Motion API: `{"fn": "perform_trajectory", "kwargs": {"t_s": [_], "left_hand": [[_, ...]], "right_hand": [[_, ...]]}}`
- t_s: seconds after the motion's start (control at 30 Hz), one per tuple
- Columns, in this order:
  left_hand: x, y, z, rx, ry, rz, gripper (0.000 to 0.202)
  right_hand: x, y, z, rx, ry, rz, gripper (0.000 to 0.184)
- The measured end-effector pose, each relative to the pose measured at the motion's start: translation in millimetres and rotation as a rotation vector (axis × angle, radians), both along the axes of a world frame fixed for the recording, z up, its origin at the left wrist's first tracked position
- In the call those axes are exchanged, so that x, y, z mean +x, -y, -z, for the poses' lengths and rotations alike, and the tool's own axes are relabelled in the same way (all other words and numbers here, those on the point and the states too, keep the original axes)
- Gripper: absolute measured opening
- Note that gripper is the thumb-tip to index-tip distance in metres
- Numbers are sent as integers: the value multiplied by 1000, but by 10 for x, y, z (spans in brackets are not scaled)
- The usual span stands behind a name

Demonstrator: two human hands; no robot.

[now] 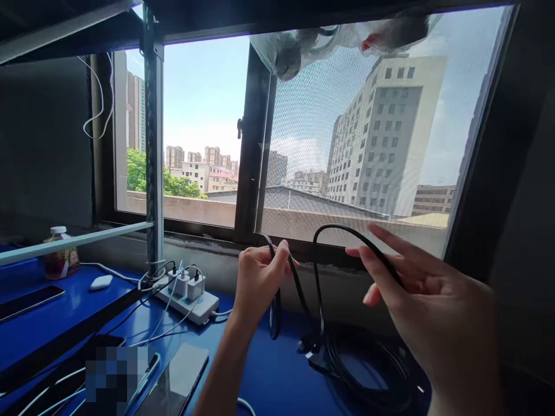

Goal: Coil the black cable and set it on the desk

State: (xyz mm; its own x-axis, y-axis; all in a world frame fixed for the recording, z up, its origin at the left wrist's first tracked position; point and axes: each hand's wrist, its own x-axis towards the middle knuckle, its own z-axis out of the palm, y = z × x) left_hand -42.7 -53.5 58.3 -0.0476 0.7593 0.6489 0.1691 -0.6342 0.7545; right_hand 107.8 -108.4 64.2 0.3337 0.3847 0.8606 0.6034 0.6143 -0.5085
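- The blue bench (262, 370) is carrying the cable and, farther left, a power strip (203, 310).
- The black cable (342, 227) is looping in the air before the window, strands dropping toward the bench; this length is hanging outside any coil.
- A black coil (368, 394) is lying on the bench between the forearms, so cable is appearing only partly gathered; whether both parts are joining is unclear.
- The right hand (416, 289) is spreading its fingers, cable running in behind the thumb; I cannot tell whether it is gripping.
- The left hand (266, 268) is pinching the cable.
- A connector (318, 362) is resting loose beside the coil.
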Motion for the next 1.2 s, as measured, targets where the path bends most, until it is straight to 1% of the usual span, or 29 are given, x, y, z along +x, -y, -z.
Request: {"fn": "perform_trajectory", "kwargs": {"t_s": [0.07, 0.13, 0.23, 0.3, 0.37, 0.57, 0.7, 0.77, 0.9, 1.0, 1.1, 1.2], "left_hand": [[-34, -116, 29, -52, -16, -90, 45], [-73, -202, 45, -110, -17, -129, 44], [-112, -269, 55, -205, -28, -76, 43], [-119, -284, 59, -269, -65, -30, 43], [-122, -280, 57, -298, -76, 29, 45], [-148, -168, -2, -273, 30, 206, 50], [-71, -94, 2, -254, 52, 278, 53], [16, -94, 39, -220, 84, 267, 56], [167, -149, 132, -116, 214, 176, 62], [172, -161, 163, -113, 235, 166, 65], [128, -120, 156, -110, 217, 177, 67], [128, -71, 142, -93, 250, 165, 66]], "right_hand": [[-3, -114, 35, -37, 46, 5, 40], [-4, -210, 75, -56, 95, -12, 39], [-1, -280, 118, -56, 147, -24, 34], [3, -279, 130, -50, 159, 9, 29], [9, -254, 134, -48, 156, 43, 26], [8, -155, 128, -80, 150, 47, 21], [-51, -138, 120, -100, 184, -13, 21], [-103, -154, 117, -102, 241, -25, 23], [-192, -205, 122, -55, 364, 19, 25], [-205, -219, 132, -73, 382, 19, 25], [-194, -204, 146, -102, 380, -5, 26], [-202, -177, 161, -115, 419, -26, 26]]}}
